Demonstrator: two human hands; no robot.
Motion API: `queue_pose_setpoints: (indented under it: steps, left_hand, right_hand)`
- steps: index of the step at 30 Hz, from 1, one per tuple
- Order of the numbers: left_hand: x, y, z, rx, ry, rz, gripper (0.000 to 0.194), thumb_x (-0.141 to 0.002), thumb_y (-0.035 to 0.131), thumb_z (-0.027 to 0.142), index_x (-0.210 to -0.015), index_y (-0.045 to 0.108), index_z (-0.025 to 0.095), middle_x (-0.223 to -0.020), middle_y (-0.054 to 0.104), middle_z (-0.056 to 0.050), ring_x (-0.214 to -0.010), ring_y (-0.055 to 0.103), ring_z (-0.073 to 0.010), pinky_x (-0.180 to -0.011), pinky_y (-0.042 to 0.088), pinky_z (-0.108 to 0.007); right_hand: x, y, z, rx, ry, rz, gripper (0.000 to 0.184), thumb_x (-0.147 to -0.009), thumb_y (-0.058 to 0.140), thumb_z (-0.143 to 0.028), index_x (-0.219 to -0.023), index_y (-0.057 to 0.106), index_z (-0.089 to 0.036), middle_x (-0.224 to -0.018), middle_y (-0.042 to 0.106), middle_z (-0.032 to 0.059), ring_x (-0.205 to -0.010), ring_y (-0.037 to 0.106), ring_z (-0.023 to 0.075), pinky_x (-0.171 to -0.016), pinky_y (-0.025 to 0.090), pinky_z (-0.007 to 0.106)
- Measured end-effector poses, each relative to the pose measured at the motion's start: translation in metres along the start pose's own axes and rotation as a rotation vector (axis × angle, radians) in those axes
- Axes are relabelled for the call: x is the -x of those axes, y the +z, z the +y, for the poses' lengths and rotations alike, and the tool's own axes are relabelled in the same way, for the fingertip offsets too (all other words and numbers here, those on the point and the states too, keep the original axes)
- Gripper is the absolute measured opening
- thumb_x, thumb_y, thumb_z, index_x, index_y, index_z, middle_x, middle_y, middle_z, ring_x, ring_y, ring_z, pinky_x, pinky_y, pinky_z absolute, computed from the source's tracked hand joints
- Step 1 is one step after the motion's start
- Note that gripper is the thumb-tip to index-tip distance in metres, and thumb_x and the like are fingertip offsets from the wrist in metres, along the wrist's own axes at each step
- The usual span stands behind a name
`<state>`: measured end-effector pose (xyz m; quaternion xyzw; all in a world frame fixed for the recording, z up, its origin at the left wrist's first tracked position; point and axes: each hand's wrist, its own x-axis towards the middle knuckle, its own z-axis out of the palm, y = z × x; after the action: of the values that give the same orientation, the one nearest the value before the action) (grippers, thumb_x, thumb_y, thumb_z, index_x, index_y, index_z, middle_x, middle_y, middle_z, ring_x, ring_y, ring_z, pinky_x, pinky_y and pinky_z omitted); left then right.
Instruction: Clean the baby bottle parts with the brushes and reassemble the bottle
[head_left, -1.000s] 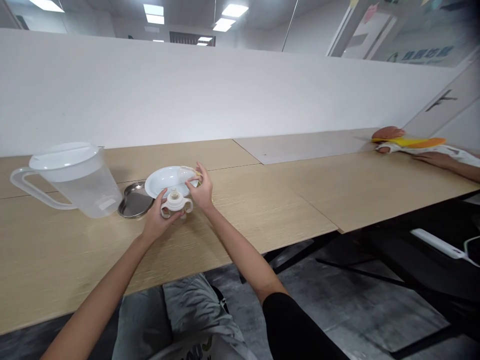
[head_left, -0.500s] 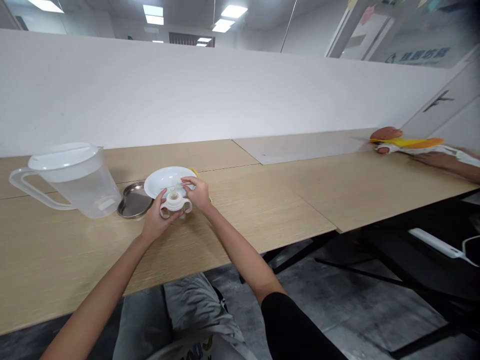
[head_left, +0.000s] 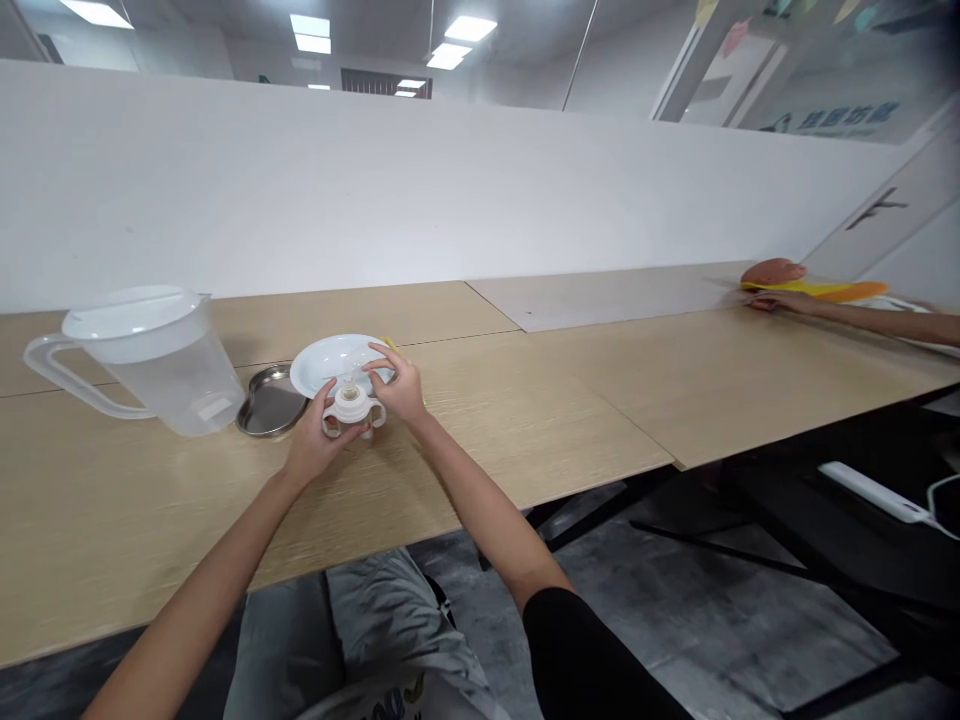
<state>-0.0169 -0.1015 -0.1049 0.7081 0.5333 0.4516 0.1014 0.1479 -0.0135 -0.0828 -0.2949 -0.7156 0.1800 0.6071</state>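
Observation:
My left hand (head_left: 315, 440) is wrapped round a baby bottle (head_left: 351, 408) with a white collar and two white side handles, held upright just above the table. At its top, my right hand (head_left: 400, 385) pinches a small clear cap (head_left: 357, 372) over the nipple. Whether the cap touches the collar is hard to tell. Behind both hands lies a white plate (head_left: 319, 362), partly covered by the fingers. A bit of something yellow (head_left: 390, 343) shows past the plate's right edge.
A kidney-shaped steel tray (head_left: 271, 402) sits left of the plate, beside a lidded clear plastic pitcher (head_left: 161, 365). On the far right of the wooden table (head_left: 510, 420), another person's arm (head_left: 885, 322) reaches toward a brown and yellow item (head_left: 776, 272).
My right hand has brought the clear cap from beside the nipple to above it. The other person's hand has reached further left at the far end of the table.

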Motion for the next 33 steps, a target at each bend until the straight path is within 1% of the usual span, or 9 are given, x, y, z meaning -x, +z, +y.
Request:
queue_pose_setpoints:
  steps: [2, 4, 8, 11, 16, 21, 25, 30, 33]
  left_hand:
    - [0.0003, -0.0001, 0.0003, 0.001, -0.004, 0.000, 0.087, -0.072, 0.070, 0.055, -0.142, 0.035, 0.017, -0.120, 0.064, -0.015, -0.099, 0.065, -0.0256, -0.086, 0.050, -0.039]
    - [0.0006, -0.0003, 0.0007, 0.000, -0.006, -0.004, 0.087, -0.072, 0.069, 0.055, -0.142, 0.035, 0.017, -0.119, 0.064, -0.015, -0.096, 0.065, -0.0246, -0.086, 0.050, -0.039]
    - [0.0005, -0.0009, 0.0022, -0.013, -0.011, -0.004, 0.087, -0.072, 0.069, 0.056, -0.142, 0.035, 0.017, -0.120, 0.064, -0.015, -0.097, 0.065, -0.0242, -0.086, 0.050, -0.038]
    - [0.0000, -0.0013, 0.0036, -0.020, -0.021, -0.007, 0.087, -0.071, 0.069, 0.057, -0.141, 0.036, 0.017, -0.120, 0.063, -0.015, -0.097, 0.065, -0.0247, -0.086, 0.050, -0.039]
    - [0.0002, -0.0014, 0.0044, -0.010, -0.016, -0.005, 0.087, -0.071, 0.069, 0.057, -0.141, 0.036, 0.016, -0.121, 0.063, -0.016, -0.104, 0.063, -0.0269, -0.086, 0.050, -0.039]
    - [0.0004, -0.0014, 0.0047, -0.014, -0.013, -0.004, 0.087, -0.072, 0.069, 0.057, -0.141, 0.036, 0.015, -0.122, 0.063, -0.016, -0.107, 0.062, -0.0273, -0.087, 0.050, -0.038]
    - [-0.0002, -0.0015, 0.0046, -0.007, -0.012, -0.005, 0.087, -0.071, 0.069, 0.058, -0.140, 0.037, 0.016, -0.123, 0.062, -0.017, -0.106, 0.063, -0.0277, -0.087, 0.050, -0.039]
    - [0.0000, -0.0014, 0.0033, -0.021, -0.011, -0.012, 0.089, -0.072, 0.068, 0.057, -0.142, 0.034, 0.016, -0.121, 0.063, -0.015, -0.094, 0.065, -0.0243, -0.086, 0.050, -0.039]
    - [0.0002, -0.0013, 0.0033, -0.018, -0.022, -0.018, 0.091, -0.071, 0.069, 0.057, -0.143, 0.032, 0.016, -0.120, 0.063, -0.016, -0.089, 0.065, -0.0229, -0.083, 0.051, -0.038]
  right_hand:
    - [-0.0004, -0.0006, -0.0014, -0.006, -0.002, 0.006, 0.041, -0.078, 0.058, -0.012, -0.118, 0.061, -0.022, -0.084, 0.076, -0.0013, -0.100, 0.064, 0.0183, -0.100, 0.043, 0.036]
    - [-0.0010, -0.0014, -0.0029, 0.027, 0.022, -0.017, 0.035, -0.078, 0.058, -0.013, -0.110, 0.065, -0.023, -0.084, 0.076, -0.0014, -0.102, 0.060, 0.0197, -0.099, 0.043, 0.036]
    - [-0.0017, -0.0026, -0.0045, 0.161, 0.145, -0.091, 0.029, -0.076, 0.059, -0.011, -0.099, 0.068, -0.025, -0.085, 0.075, -0.0024, -0.094, 0.058, 0.0217, -0.098, 0.039, 0.040]
    - [-0.0020, -0.0027, -0.0043, 0.244, 0.200, -0.126, 0.030, -0.075, 0.059, -0.010, -0.098, 0.069, -0.027, -0.083, 0.075, -0.0031, -0.092, 0.056, 0.0228, -0.096, 0.036, 0.042]
    - [-0.0030, -0.0027, -0.0033, 0.324, 0.268, -0.225, 0.033, -0.073, 0.056, -0.007, -0.096, 0.070, -0.026, -0.077, 0.075, -0.0031, -0.095, 0.056, 0.0239, -0.093, 0.034, 0.040]
    - [-0.0028, -0.0033, -0.0030, 0.357, 0.277, -0.305, 0.028, -0.080, 0.053, -0.010, -0.094, 0.071, -0.024, -0.079, 0.075, -0.0024, -0.096, 0.056, 0.0231, -0.091, 0.032, 0.039]
    - [-0.0019, -0.0028, -0.0037, 0.364, 0.249, -0.297, 0.021, -0.089, 0.052, -0.018, -0.091, 0.072, -0.024, -0.081, 0.075, -0.0012, -0.093, 0.057, 0.0218, -0.092, 0.030, 0.039]
    - [-0.0015, -0.0021, -0.0021, 0.365, 0.229, -0.249, 0.026, -0.094, 0.048, -0.029, -0.085, 0.072, -0.022, -0.083, 0.074, 0.0015, -0.091, 0.058, 0.0203, -0.093, 0.030, 0.038]
    - [-0.0019, -0.0041, -0.0030, 0.334, 0.216, -0.179, 0.030, -0.095, 0.046, -0.031, -0.082, 0.072, -0.022, -0.086, 0.073, 0.0018, -0.088, 0.059, 0.0194, -0.093, 0.032, 0.038]
